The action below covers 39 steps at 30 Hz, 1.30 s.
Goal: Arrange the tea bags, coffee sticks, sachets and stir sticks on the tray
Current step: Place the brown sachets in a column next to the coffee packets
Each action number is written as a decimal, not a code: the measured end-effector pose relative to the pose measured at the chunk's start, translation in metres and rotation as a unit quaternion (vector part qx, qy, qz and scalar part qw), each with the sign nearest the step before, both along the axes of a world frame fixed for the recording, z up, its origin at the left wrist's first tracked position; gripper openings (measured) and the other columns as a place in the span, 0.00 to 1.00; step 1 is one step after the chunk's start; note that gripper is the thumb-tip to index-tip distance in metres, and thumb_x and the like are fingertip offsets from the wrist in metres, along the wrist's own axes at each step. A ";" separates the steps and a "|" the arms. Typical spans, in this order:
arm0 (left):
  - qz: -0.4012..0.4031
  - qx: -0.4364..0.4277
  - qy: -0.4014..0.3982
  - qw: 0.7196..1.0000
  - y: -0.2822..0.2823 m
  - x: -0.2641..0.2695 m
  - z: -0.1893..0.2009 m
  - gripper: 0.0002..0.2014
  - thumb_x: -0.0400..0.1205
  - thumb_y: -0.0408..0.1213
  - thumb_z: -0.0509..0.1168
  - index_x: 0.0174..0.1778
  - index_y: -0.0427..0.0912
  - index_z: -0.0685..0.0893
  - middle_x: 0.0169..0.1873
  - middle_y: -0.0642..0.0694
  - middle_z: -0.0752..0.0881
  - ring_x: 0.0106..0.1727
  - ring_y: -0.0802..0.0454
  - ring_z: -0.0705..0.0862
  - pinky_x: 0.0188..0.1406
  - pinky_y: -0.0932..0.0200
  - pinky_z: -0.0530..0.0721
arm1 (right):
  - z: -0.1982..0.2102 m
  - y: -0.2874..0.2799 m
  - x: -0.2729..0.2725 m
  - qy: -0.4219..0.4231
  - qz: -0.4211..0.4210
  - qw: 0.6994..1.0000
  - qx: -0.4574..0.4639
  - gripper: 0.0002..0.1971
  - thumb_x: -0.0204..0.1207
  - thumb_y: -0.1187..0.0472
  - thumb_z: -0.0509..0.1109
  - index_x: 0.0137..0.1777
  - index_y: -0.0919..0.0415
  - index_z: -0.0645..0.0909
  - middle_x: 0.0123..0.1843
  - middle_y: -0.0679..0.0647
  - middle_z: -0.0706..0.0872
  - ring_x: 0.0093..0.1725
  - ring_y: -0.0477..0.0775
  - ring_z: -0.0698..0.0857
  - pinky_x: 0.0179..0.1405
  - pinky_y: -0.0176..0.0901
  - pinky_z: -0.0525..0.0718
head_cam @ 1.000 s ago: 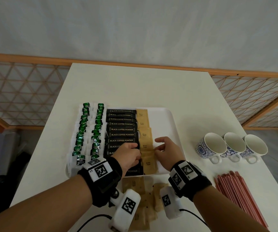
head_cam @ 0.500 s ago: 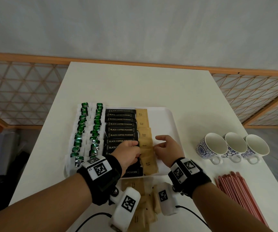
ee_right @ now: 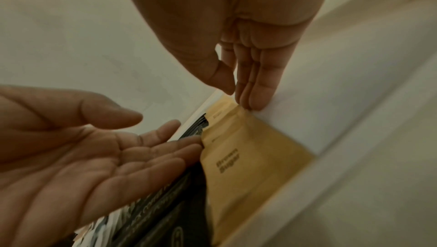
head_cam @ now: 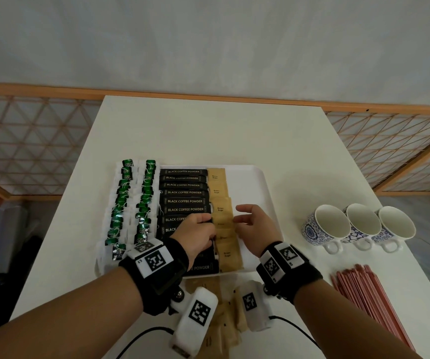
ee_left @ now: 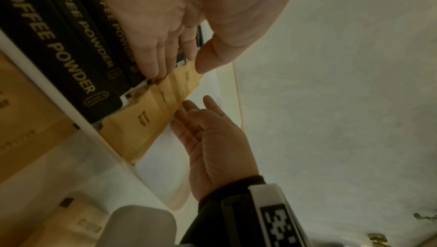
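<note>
Left hand: the left hand [head_cam: 195, 233] lies over the near end of the coffee sticks, fingers straight and together, released, gripping nothing; its fingertips [ee_left: 153, 67] press the left edge of the brown sugar sachets.
Right hand: the right hand [head_cam: 254, 226] is released as well, fingers straight, thumb apart; its fingertips [ee_right: 255, 101] touch the right edge of the same sachet column, so the column sits between both hands.
Tray: a white tray [head_cam: 250, 182] lies on the white counter [head_cam: 208, 130], directly in front of the person.
Tea bags: two columns of tea bags [head_cam: 130, 203] with green tags fill the tray's left side.
Coffee sticks: black coffee sticks [head_cam: 184, 193] printed "BLACK COFFEE POWDER" are stacked crosswise in one column, just right of the tea bags.
Brown sugar sachets: the brown sugar sachets [head_cam: 220, 203] overlap in a column touching the right ends of the coffee sticks; the tray to their right is bare.
Loose sachets: more brown loose sachets [head_cam: 224, 322] lie on the counter below the tray's near edge, partly hidden by the wrist cameras.
Stir sticks: a bundle of red stir sticks [head_cam: 372, 301] lies on the counter at the right, off the tray.
Cups: three blue-patterned cups [head_cam: 356, 226] stand side by side, right of the tray, beyond the stir sticks.
</note>
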<state>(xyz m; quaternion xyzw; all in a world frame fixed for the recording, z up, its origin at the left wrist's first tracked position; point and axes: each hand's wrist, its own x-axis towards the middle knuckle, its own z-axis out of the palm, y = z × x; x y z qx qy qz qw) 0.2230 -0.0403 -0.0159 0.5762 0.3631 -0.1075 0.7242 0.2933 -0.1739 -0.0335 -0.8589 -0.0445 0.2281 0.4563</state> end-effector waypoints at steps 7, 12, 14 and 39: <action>0.013 0.002 -0.004 1.000 0.002 0.000 0.000 0.19 0.80 0.26 0.63 0.66 0.44 0.75 0.55 0.42 0.83 0.60 0.46 0.82 0.58 0.56 0.81 | 0.003 0.004 0.005 -0.028 0.007 0.999 -0.016 0.17 0.79 0.64 0.63 0.68 0.53 0.74 0.57 0.49 0.84 0.51 0.47 0.82 0.43 0.32 0.76; 0.022 0.000 -0.010 1.000 0.004 0.001 0.003 0.20 0.80 0.24 0.62 0.68 0.42 0.74 0.51 0.43 0.83 0.59 0.46 0.82 0.56 0.56 0.81 | 0.000 0.013 0.010 -0.018 0.008 1.000 0.004 0.16 0.79 0.64 0.64 0.66 0.53 0.75 0.54 0.50 0.85 0.49 0.48 0.84 0.37 0.30 0.77; 0.020 -0.001 -0.009 1.000 0.006 0.001 0.003 0.21 0.80 0.24 0.62 0.69 0.41 0.74 0.52 0.42 0.83 0.58 0.47 0.82 0.55 0.57 0.81 | -0.001 0.014 0.011 -0.019 0.005 1.000 0.001 0.16 0.79 0.65 0.64 0.66 0.53 0.75 0.55 0.50 0.85 0.50 0.49 0.84 0.41 0.33 0.78; -0.195 0.163 -0.036 0.967 0.018 -0.066 0.032 0.14 0.80 0.30 0.67 0.59 0.47 0.78 0.54 0.47 0.84 0.55 0.52 0.84 0.52 0.64 0.83 | 0.027 -0.063 -0.057 -0.091 0.230 0.963 -0.107 0.12 0.76 0.62 0.68 0.53 0.44 0.82 0.44 0.41 0.85 0.43 0.37 0.83 0.42 0.23 0.78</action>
